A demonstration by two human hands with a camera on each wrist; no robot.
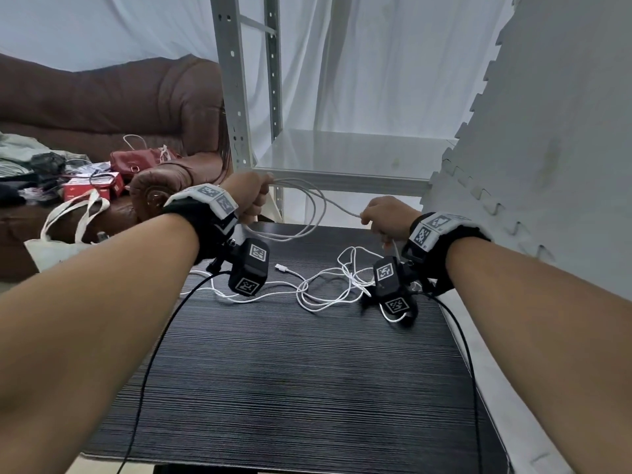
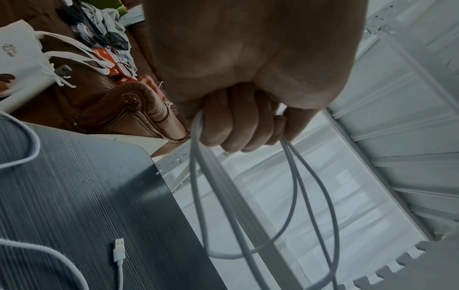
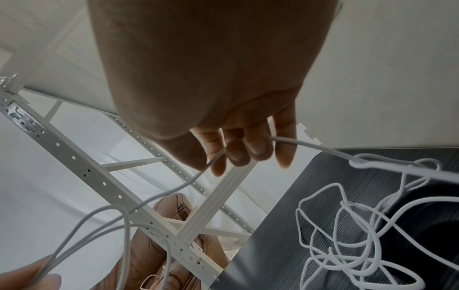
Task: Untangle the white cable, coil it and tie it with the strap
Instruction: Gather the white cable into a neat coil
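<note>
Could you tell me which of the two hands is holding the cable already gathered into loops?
The left hand: it grips several hanging loops of the thin white cable, whereas the right hand pinches only a single strand.

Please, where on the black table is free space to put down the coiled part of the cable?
The near half of the black table, between the forearms and toward the front edge, is bare. The far half is crowded: the loose white cable lies tangled there, its USB plug included. The left hand grips the coil; the right hand pinches a strand.
</note>
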